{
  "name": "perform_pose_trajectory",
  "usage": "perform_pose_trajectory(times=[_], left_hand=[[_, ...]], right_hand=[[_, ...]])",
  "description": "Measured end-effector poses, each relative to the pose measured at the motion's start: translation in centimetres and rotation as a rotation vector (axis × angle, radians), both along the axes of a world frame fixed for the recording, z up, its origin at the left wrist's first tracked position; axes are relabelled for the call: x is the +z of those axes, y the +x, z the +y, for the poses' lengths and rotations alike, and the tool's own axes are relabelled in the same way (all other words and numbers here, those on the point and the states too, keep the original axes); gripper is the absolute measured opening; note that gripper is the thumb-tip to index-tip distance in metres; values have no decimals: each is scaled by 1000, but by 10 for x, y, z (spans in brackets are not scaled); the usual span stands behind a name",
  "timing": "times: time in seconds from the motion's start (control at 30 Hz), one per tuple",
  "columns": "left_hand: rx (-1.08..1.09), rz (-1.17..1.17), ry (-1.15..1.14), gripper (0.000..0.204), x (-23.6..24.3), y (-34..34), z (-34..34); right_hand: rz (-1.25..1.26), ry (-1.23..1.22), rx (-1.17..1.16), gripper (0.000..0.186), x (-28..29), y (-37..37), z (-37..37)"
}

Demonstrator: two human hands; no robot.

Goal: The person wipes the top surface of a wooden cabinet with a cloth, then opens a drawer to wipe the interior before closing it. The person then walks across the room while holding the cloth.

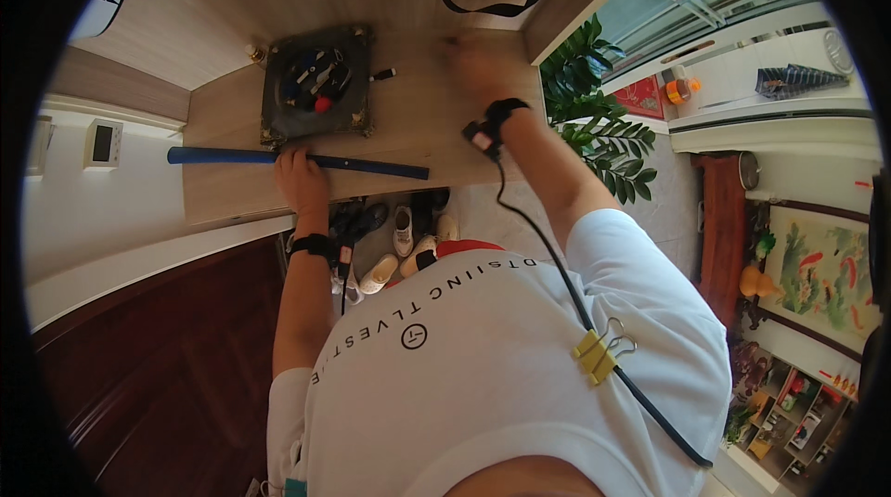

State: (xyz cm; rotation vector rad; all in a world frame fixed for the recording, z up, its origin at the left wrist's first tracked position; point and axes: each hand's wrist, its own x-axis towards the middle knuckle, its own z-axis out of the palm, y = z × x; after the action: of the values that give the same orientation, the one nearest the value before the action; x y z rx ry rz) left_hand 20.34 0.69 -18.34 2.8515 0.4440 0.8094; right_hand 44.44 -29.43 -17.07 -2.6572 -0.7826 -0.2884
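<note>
Left hand point(302, 183): left of the frame's centre, fingers laid across the blue bar point(371, 166); whether they grip it or only press on it, I cannot tell.
Right hand point(478, 70): upper centre, over the wooden top point(422, 126), blurred; I cannot tell whether it is open or closed.
Blue bar: long and thin, lying nearly level in the left half, beneath the hand.
Dark square tray point(276, 98): upper left, just beyond the bar, with small items and a red ball point(323, 104) in its round hollow.
Small black-and-white stick point(383, 75): just right of the tray.
Black strap point(506, 10): top centre.
Green plant point(594, 107): upper right, beside the wooden top.
Shoes point(402, 230): near the centre, below the top's edge.
</note>
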Motion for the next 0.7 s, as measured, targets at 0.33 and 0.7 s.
perform_pose_trajectory(times=[0.33, 0.7], left_hand=[[-56, -61, -33, 20, 3, 0, 0], [-24, -31, -64, 21, 1, -2, 1]], right_hand=[[-134, 35, 257, 37, -6, 28, 62], [-98, -693, -272, 28, 17, 51, -53]])
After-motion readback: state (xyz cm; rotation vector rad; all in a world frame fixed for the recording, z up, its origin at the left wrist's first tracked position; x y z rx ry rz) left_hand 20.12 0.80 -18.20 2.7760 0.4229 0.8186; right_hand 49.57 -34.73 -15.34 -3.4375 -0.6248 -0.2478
